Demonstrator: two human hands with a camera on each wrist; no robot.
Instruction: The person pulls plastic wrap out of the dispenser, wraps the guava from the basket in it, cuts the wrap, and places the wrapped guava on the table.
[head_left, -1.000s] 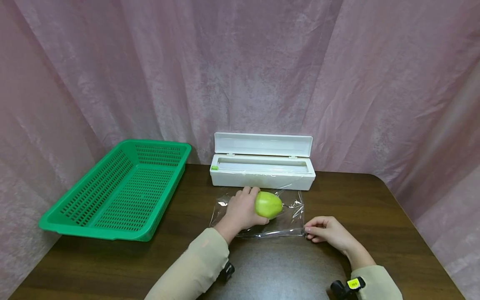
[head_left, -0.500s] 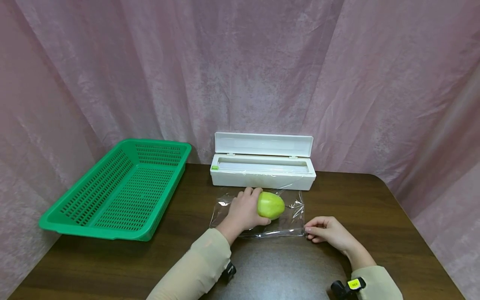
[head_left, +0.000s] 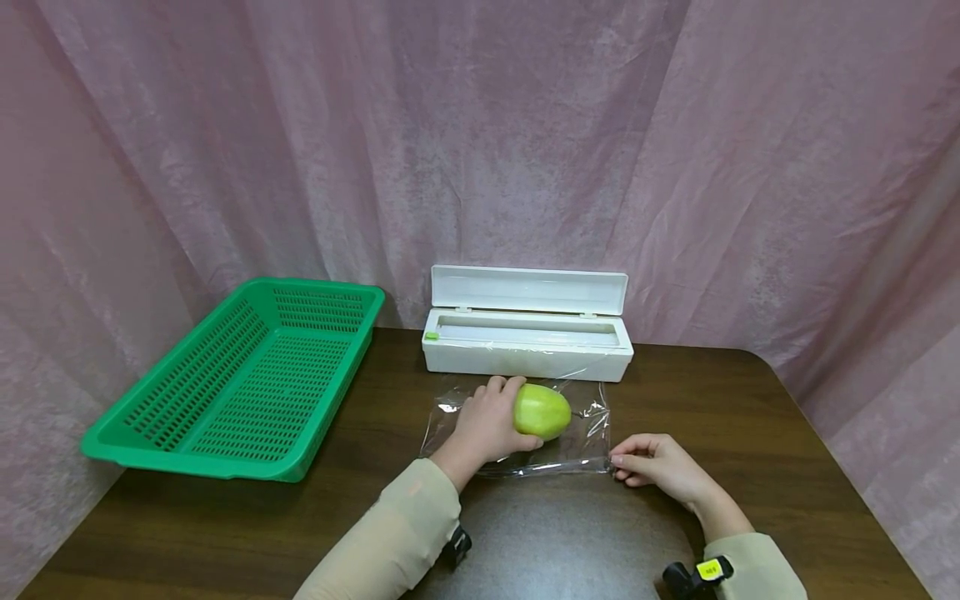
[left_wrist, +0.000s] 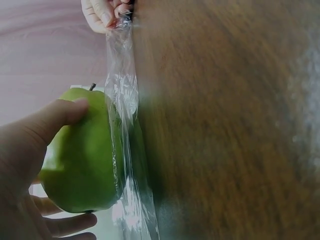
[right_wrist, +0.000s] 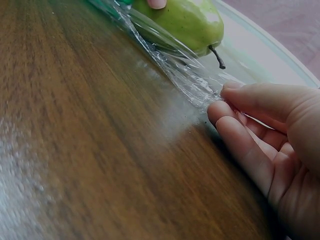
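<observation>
Woodgrain table (head_left: 570, 533), crinkled film (left_wrist: 122, 80) — left hand (head_left: 487, 422) grips pear (head_left: 543, 412).

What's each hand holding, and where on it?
Left hand: the green pear, gripped round its body, stem uncovered. Right hand: the clear film, pinched at its near right corner.

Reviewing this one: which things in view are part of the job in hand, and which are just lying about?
In the job:
pear, gripped by the left hand
clear film, pinched near one corner by the right hand
open white dispenser, film apparently running from it

Apparently not in use:
green basket, untouched; its role is unclear
pink curtain, just the backdrop
</observation>
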